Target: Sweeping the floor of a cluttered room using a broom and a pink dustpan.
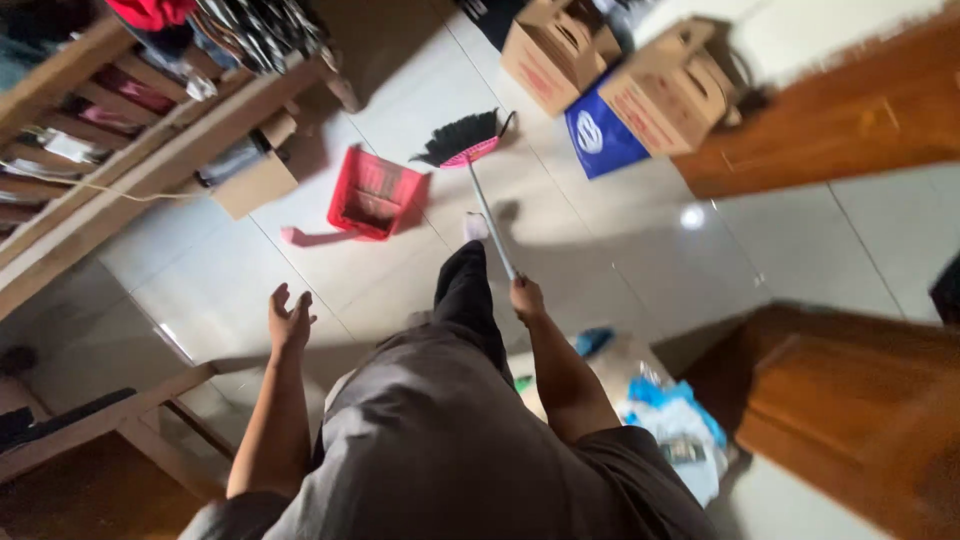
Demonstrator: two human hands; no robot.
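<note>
Sweeping on the tiled floor (620, 250).
Right hand (526, 298) grips the broom (470, 150) handle; left hand (290, 320) hangs open, empty. Red dustpan (372, 195) lies just beside the bristles.

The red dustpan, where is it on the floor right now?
In the head view the red dustpan lies on the tiled floor up and left of centre, just left of the broom head, with a small cardboard box on its other side.

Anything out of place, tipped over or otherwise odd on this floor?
Little stands out. The red dustpan lies loose on the tiles, apart from the broom that the right hand holds. The left hand is empty. No spill is visible.
</note>
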